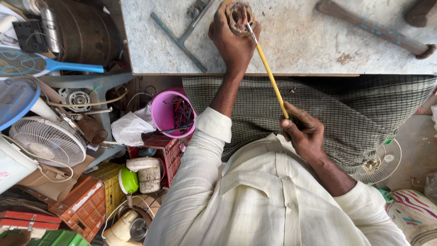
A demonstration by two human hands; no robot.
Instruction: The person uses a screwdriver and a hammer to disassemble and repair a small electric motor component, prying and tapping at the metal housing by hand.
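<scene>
Left hand (233,40): closed around a round motor stator (240,17) — brown, with a dark winding core — holding it against the worktable (300,41) near the table's front edge.
Right hand (304,132): gripped shut on the lower end of a yellow-handled screwdriver (269,73), over the lap, clear of the table.
Screwdriver: runs slantwise up from the right hand; its metal tip sits in the stator's centre, among what look like reddish windings, though the view is too small to be sure.
Worktable: pale, stained grey top; stator at its near edge, middle-left.
On the table, left of the stator: a grey T-shaped metal tool (180,38), just beside the left hand, not touching it.
On the table, right: a long wooden-handled hammer (373,29), well apart from both hands.
Lap: checked green-grey cloth (364,109) under the table edge.
Floor, left side: pink plastic bucket (172,114) holding small tools; white table fan (48,141); blue racket-shaped bug swatter (41,64); red and orange crates (84,207) — all well away from the hands.
</scene>
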